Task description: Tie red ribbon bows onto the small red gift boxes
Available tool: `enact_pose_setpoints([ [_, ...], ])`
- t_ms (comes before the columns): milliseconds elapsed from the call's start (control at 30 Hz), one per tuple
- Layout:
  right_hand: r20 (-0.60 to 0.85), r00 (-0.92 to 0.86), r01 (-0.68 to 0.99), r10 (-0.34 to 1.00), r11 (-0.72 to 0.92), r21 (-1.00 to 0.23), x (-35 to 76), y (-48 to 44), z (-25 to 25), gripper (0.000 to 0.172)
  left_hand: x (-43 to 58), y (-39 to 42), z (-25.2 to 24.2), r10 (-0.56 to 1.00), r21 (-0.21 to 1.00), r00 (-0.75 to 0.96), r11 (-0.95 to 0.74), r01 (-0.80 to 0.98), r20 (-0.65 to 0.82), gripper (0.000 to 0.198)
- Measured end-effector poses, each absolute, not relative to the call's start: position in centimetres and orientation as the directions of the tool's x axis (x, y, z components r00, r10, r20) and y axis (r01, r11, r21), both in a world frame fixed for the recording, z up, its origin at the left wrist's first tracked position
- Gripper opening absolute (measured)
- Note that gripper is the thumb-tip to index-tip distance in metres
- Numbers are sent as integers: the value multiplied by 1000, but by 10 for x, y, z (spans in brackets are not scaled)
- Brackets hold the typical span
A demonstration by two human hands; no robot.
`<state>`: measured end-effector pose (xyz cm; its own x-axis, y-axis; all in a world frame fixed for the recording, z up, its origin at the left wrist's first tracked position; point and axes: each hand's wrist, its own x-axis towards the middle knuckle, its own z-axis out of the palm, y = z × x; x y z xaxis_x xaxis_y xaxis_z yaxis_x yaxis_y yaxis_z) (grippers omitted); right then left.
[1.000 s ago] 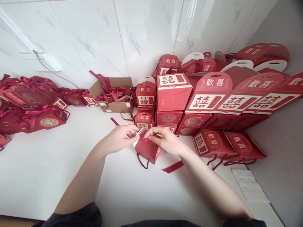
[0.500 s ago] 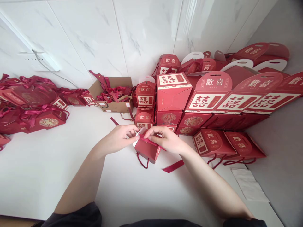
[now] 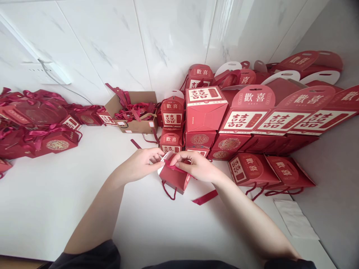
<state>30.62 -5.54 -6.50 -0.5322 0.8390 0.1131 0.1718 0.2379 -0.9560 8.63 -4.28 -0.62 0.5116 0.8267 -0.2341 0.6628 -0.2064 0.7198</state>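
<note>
A small red gift box [image 3: 174, 179] with a dark red cord handle stands on the white table between my hands. My left hand [image 3: 146, 160] pinches the box's raised flap, whose white inner side shows at its fingertips. Over the top of the box, my right hand [image 3: 196, 163] has thumb and forefinger closed on a red ribbon [image 3: 177, 168]. Part of the ribbon and the box's far side are hidden behind my fingers. One ribbon tail [image 3: 206, 197] lies on the table under my right forearm, and another strip [image 3: 135, 144] pokes out beyond my left hand.
An open cardboard box [image 3: 137, 127] full of red ribbons stands against the wall. Stacked red boxes [image 3: 246, 116] fill the back right. Boxes with bows [image 3: 39, 112] are piled at the left. Folded white paper [image 3: 295, 220] lies at the right edge.
Almost nothing differs. My right hand has shifted very slightly at the ribbon; my left hand and the gift box stay in place.
</note>
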Motion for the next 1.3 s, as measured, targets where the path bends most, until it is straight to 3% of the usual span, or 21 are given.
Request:
enact_pose_setpoints([
  [800, 213, -462, 132, 861, 304, -944, 300, -54, -70, 19, 84, -43, -10, 829, 711, 482, -155, 685, -284, 23],
  [1033, 219, -458, 143, 862, 315, -938, 298, -55, -71, 21, 86, -38, -11, 863, 745, 466, -180, 643, -194, 25],
  [1300, 114, -472, 186, 874, 224, -957, 319, -54, -58, 18, 56, -20, -9, 885, 805, 403, -58, 591, -232, 25],
])
